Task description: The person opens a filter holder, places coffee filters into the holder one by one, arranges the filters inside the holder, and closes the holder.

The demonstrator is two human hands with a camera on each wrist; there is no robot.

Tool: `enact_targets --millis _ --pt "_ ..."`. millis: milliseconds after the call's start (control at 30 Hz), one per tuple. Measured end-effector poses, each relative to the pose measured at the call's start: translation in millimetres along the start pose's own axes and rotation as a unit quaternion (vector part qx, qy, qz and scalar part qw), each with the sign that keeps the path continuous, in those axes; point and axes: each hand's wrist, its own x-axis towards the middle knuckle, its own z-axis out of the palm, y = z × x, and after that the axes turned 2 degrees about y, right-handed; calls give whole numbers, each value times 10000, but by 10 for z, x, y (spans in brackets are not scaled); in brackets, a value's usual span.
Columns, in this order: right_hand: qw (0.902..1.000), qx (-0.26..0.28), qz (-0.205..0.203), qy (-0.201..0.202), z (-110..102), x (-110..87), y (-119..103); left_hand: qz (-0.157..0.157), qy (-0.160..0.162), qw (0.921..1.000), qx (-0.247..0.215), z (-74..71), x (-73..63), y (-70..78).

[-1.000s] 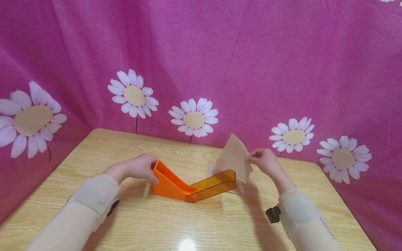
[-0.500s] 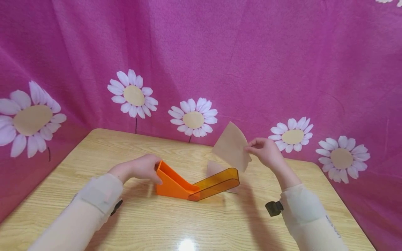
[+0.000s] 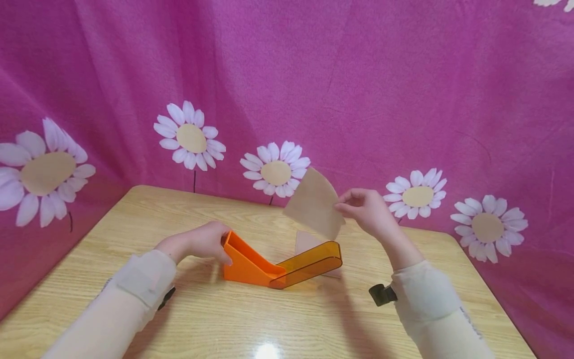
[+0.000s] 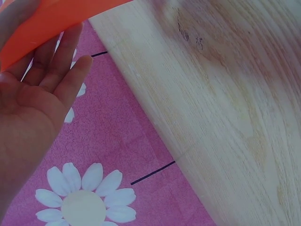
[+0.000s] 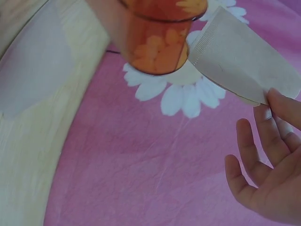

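My left hand grips the tall back end of an orange plastic filter holder, thumb on the near side. In the left wrist view its fingers lie along the orange wall. The holder's see-through amber lid is swung open toward the right. Between thumb and fingers, my right hand pinches a brown paper coffee filter, raised above the lid's far end. The right wrist view shows the filter's crimped edge. More filter paper lies on the table behind the lid, partly hidden by it.
The wooden table ends at a pink curtain printed with white daisies, which hangs close behind and at both sides. A bright light reflection sits near the table's front edge.
The right hand has lifted the coffee filter up off the table and then carried it left. The left hand and the holder have shifted slightly right.
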Motion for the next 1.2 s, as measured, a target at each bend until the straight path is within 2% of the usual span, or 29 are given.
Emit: enact_targets --millis 367,633,867,1000,1200 --pt "9996 -130 -228 -112 169 37 -139 -157 -42 9998 -92 0 -12 -13" --pt "9986 -184 -429 -255 429 52 -190 -232 -45 9996 -158 5 -13 -21" --pt "9974 -276 -448 -483 660 41 -218 -270 -1 9996 -58 11 3 -20" --pt "9974 -253 -407 -545 739 35 -223 -334 -36 9993 -133 9 2 -12" --pt "9971 -252 -450 -565 829 37 -213 -257 -32 9996 -145 5 12 -26"
